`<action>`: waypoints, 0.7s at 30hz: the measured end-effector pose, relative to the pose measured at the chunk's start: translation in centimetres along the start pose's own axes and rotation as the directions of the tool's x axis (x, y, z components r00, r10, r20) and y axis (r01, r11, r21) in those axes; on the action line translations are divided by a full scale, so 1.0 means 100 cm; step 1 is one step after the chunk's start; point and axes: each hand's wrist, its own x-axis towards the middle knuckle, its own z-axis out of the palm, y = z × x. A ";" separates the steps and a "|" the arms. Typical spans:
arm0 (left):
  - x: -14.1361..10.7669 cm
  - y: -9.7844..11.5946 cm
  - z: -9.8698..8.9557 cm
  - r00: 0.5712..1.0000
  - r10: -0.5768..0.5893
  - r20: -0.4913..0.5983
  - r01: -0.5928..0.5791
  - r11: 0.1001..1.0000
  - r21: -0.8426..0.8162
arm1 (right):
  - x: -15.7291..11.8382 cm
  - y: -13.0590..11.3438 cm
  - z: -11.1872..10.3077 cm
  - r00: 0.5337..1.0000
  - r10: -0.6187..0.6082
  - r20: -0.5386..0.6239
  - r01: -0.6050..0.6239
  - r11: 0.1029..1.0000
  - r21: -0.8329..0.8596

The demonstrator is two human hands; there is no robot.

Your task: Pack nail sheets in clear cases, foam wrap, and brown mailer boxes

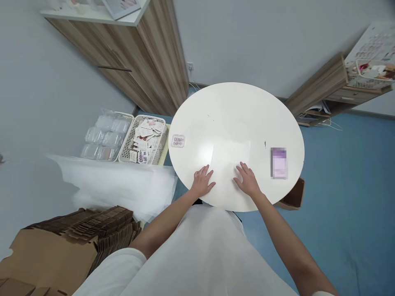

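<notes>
My left hand (202,181) rests on the white oval table (234,102) near its front edge, fingers spread. To its right, my right hand (247,179) also lies on the tabletop with its fingers apart. Neither hand holds anything. Between and just beyond the fingertips is a faint pale rectangular patch (231,153); whether it is a clear sheet or a reflection I cannot tell. A small clear case with several little pieces (178,141) sits at the table's left edge. On the right side lies a blurred purple and pink rectangular item (279,163).
Left of the table stand a white basket of printed cards (148,137) and another basket of clear plastic packs (106,137). White wrapping sheets (123,181) and stacked flat cardboard (58,250) are nearer. An open cardboard box (293,197) is under the right edge. A wooden cabinet (148,57) stands behind.
</notes>
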 end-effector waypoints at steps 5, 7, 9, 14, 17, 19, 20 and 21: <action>0.016 -0.057 -0.044 0.974 -0.160 -0.161 0.150 0.986 -0.070 | 0.056 -0.056 0.008 0.998 0.056 0.002 -0.054 0.957 0.286; 0.025 -0.085 -0.064 0.948 -0.243 -0.207 0.215 0.965 -0.151 | 0.083 -0.082 0.016 0.995 0.085 0.055 -0.100 0.910 0.401; 0.035 -0.112 -0.081 0.922 -0.316 -0.223 0.255 0.930 -0.263 | 0.110 -0.108 0.025 0.988 0.092 0.122 -0.142 0.848 0.510; 0.061 -0.155 -0.109 0.870 -0.489 -0.065 0.351 0.707 -0.614 | 0.166 -0.163 0.045 0.958 0.073 0.278 -0.256 0.656 0.710; 0.074 -0.162 -0.117 0.865 -0.500 0.051 0.368 0.563 -0.740 | 0.186 -0.183 0.056 0.936 0.082 0.342 -0.330 0.540 0.774; 0.080 -0.163 -0.120 0.861 -0.503 0.077 0.368 0.512 -0.776 | 0.193 -0.191 0.063 0.927 0.075 0.369 -0.357 0.483 0.799; 0.082 -0.163 -0.121 0.859 -0.505 0.079 0.364 0.495 -0.789 | 0.195 -0.194 0.066 0.925 0.067 0.374 -0.362 0.461 0.810; 0.083 -0.163 -0.120 0.860 -0.505 0.076 0.355 0.482 -0.801 | 0.196 -0.195 0.068 0.925 0.062 0.375 -0.362 0.443 0.820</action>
